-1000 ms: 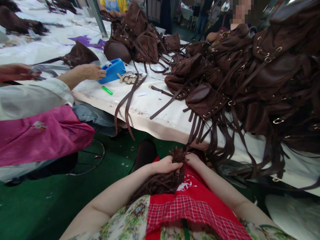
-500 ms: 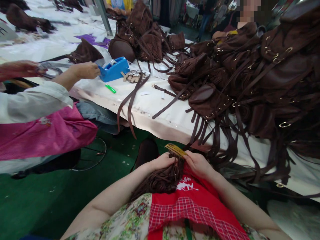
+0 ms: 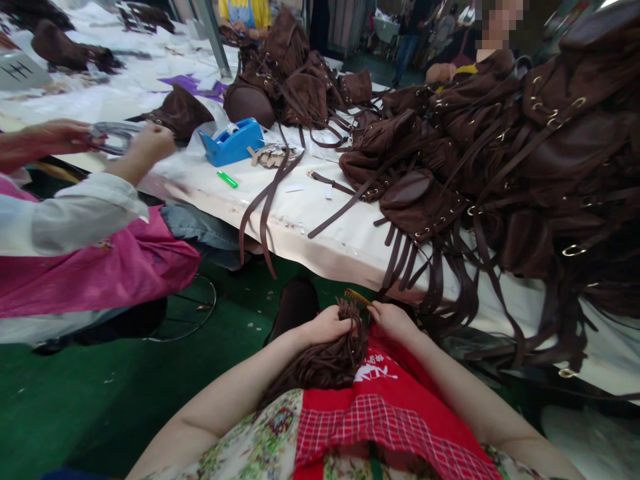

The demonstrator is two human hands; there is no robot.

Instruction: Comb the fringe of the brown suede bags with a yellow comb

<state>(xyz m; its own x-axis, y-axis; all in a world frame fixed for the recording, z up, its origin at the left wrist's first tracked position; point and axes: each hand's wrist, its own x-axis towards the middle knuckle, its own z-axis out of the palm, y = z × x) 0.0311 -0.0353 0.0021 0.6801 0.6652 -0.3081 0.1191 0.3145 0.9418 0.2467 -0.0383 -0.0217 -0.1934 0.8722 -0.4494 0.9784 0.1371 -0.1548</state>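
A bunch of dark brown fringe (image 3: 325, 363) lies over my lap against the red apron (image 3: 383, 383). My left hand (image 3: 330, 325) is closed around its upper end, where loose strands stick up past the fingers. A yellow-brown comb (image 3: 357, 297) is pinched by one end in my right hand (image 3: 395, 321). Its teeth point toward the strands, right behind the top of the bunch; whether they touch, I cannot tell. Part of the fringe is hidden under my left hand and forearm.
Brown fringed bags (image 3: 425, 200) are heaped on the white table (image 3: 295, 233), their straps hanging over its edge. A blue tape dispenser (image 3: 233, 143) and a green lighter (image 3: 227, 179) lie on it. At left, a co-worker's hands (image 3: 153, 143) hold scissors (image 3: 115, 135) and something unclear.
The comb has turned and moved slightly back behind the strands, which now stand up more above my left hand. The co-worker's nearer hand has drawn away from the tape dispenser.
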